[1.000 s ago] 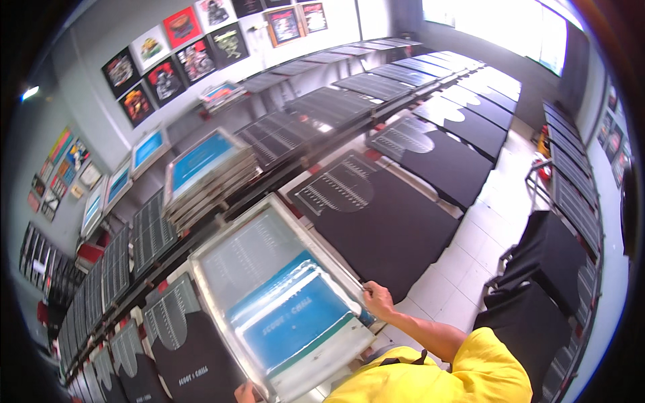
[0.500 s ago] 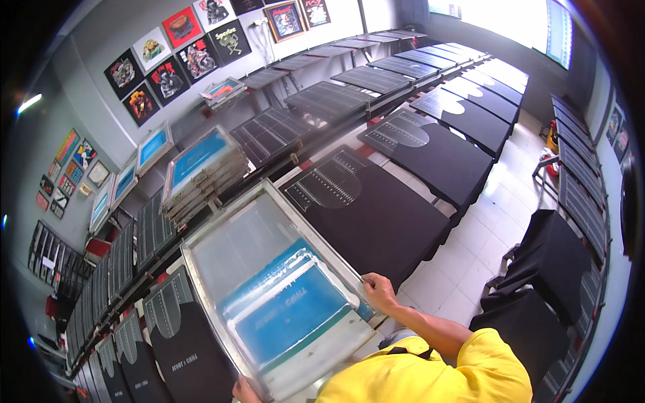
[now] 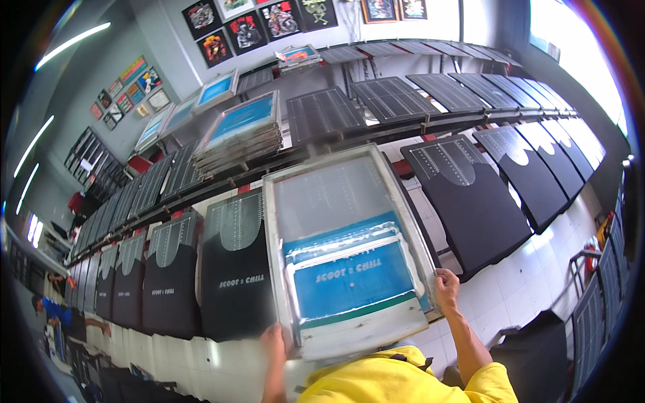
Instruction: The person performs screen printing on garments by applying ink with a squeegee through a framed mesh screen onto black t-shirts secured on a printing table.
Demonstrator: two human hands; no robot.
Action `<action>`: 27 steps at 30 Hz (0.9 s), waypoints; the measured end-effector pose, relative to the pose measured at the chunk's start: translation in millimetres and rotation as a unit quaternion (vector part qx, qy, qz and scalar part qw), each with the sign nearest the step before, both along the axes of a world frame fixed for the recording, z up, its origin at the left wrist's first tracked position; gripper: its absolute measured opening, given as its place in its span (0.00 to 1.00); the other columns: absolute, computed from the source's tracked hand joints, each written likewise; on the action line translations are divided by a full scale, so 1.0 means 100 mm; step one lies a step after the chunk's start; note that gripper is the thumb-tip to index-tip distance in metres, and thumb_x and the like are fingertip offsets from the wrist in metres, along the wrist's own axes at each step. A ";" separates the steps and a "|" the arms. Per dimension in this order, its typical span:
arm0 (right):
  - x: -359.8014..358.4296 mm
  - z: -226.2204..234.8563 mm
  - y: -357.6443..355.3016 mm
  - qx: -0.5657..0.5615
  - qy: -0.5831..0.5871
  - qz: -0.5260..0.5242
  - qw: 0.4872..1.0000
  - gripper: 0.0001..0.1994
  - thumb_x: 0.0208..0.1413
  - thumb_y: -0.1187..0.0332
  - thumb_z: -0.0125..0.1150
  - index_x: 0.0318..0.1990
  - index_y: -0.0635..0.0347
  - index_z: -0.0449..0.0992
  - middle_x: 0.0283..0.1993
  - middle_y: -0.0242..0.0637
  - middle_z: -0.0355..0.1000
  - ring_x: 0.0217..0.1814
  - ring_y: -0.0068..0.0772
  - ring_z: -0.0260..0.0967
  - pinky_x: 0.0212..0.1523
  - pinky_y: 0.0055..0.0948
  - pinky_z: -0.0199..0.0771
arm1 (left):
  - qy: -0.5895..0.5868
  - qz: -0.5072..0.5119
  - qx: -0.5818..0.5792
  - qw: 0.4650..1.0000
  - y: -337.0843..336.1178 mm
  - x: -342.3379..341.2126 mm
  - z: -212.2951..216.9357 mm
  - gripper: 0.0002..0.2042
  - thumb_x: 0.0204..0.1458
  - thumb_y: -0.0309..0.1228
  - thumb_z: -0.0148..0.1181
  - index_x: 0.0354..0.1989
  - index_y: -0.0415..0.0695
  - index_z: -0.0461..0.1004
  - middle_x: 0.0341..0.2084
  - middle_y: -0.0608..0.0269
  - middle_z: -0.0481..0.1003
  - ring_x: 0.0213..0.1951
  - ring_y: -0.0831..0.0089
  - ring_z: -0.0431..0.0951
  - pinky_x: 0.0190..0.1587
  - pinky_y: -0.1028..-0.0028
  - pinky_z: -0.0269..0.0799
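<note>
A framed screen (image 3: 349, 228) lies at the near edge of the long table (image 3: 463, 125), its near rail toward the wearer's yellow shirt (image 3: 396, 379). The right hand (image 3: 447, 289) has its fingers curled on the right rail, close to the screen's near right corner. The left hand (image 3: 274, 341) is at the left rail by the near left corner — blurred, so I cannot tell how far its fingers close.

On the screen, a white streak (image 3: 346, 246) runs across the blue area from side to side; the upper mesh is grey and see-through. Just to its left, along the same near edge, a black garment (image 3: 232, 302) with pale lettering covers a board. To its right, a plain black garment (image 3: 477, 208) covers another board, with more garments in both directions. Across the table's middle rail, toward its far edge, stands a stack of frames (image 3: 235, 144). A person in blue (image 3: 60, 312) is well apart, at far left.
</note>
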State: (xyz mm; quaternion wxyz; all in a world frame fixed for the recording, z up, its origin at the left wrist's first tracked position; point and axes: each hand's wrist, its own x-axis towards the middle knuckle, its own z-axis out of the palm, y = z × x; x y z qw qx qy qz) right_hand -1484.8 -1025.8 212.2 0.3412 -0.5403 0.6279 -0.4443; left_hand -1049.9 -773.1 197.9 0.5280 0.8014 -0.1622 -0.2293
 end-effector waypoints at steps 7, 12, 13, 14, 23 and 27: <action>-0.58 0.03 -0.45 0.008 0.040 -0.012 0.999 0.11 0.54 0.77 0.56 0.43 0.68 0.80 0.38 0.41 0.80 0.41 0.31 0.78 0.46 0.28 0.75 | 0.079 -0.016 -0.058 0.995 -0.56 -0.55 -0.06 0.15 0.56 0.36 0.62 0.37 0.32 0.79 0.31 0.59 0.80 0.36 0.72 0.76 0.41 0.70 0.70; -0.63 -0.07 -0.71 0.047 0.010 -0.007 0.999 0.11 0.54 0.77 0.56 0.43 0.67 0.81 0.38 0.41 0.80 0.40 0.32 0.77 0.46 0.28 0.74 | 0.057 -0.002 -0.028 0.998 -0.81 -0.57 -0.13 0.14 0.57 0.35 0.62 0.37 0.32 0.80 0.31 0.58 0.80 0.35 0.73 0.75 0.41 0.70 0.70; -0.62 -0.08 -0.75 0.028 0.011 -0.007 1.000 0.11 0.54 0.77 0.56 0.43 0.66 0.81 0.36 0.41 0.80 0.39 0.31 0.77 0.44 0.28 0.74 | 0.057 -0.008 -0.024 0.998 -0.86 -0.58 -0.11 0.14 0.57 0.35 0.62 0.37 0.32 0.80 0.31 0.58 0.80 0.35 0.73 0.75 0.41 0.70 0.70; -0.58 -0.06 -0.77 0.025 0.014 -0.005 1.000 0.11 0.54 0.77 0.56 0.43 0.66 0.81 0.36 0.41 0.80 0.38 0.30 0.77 0.44 0.28 0.74 | 0.056 -0.012 -0.018 0.998 -0.85 -0.57 -0.11 0.14 0.57 0.35 0.62 0.36 0.32 0.80 0.30 0.58 0.80 0.34 0.73 0.75 0.40 0.70 0.70; -0.53 -0.12 -0.89 0.029 0.009 -0.005 1.000 0.11 0.54 0.77 0.55 0.43 0.66 0.81 0.34 0.40 0.79 0.35 0.29 0.75 0.39 0.29 0.73 | 0.013 -0.025 -0.006 1.000 -0.95 -0.51 -0.09 0.15 0.58 0.36 0.61 0.36 0.32 0.79 0.29 0.59 0.80 0.33 0.73 0.76 0.40 0.70 0.70; -0.53 -0.10 -0.93 0.020 0.018 -0.004 1.000 0.11 0.54 0.77 0.56 0.43 0.66 0.82 0.35 0.41 0.79 0.35 0.29 0.75 0.39 0.28 0.73 | 0.027 -0.033 -0.009 0.999 -0.92 -0.50 -0.18 0.15 0.58 0.36 0.61 0.36 0.31 0.79 0.28 0.59 0.79 0.32 0.73 0.76 0.39 0.70 0.70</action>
